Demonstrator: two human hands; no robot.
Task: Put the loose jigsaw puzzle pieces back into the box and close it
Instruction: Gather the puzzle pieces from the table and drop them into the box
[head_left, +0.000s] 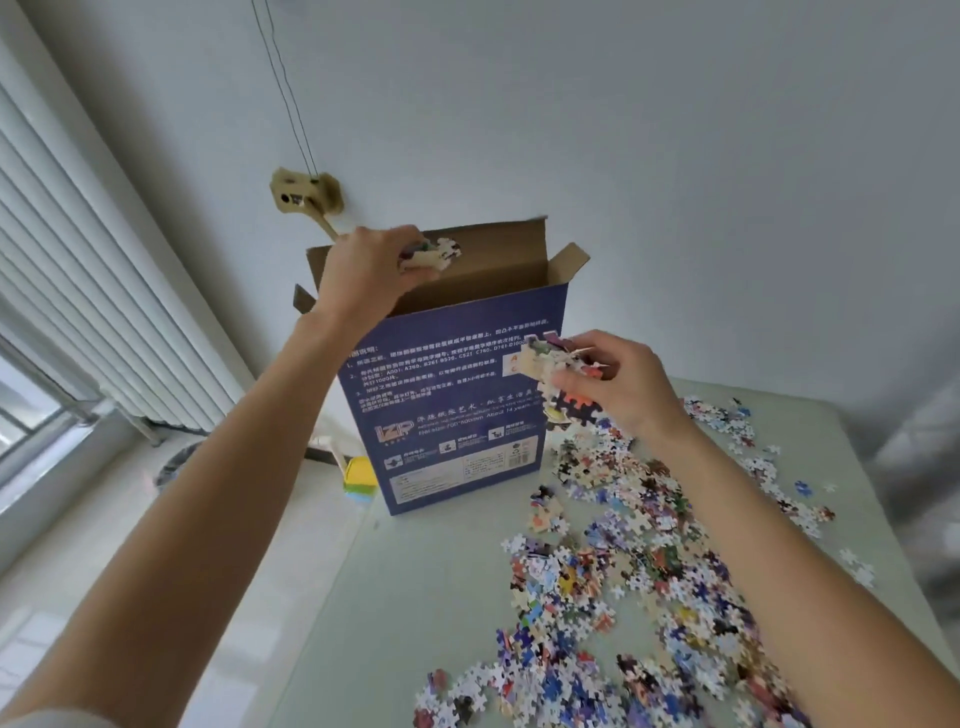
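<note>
Left hand (366, 273) grips a clump of puzzle pieces (434, 253) over the open blue puzzle box (457, 410); right hand (615, 387) clutches another handful (558, 371) beside it, above the loose pile (639, 582) on the table (415, 597).

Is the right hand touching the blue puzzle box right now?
Cannot tell. In the head view the right hand, holding a clump of pieces, overlaps the blue box edge, but depth there isn't readable.
</note>
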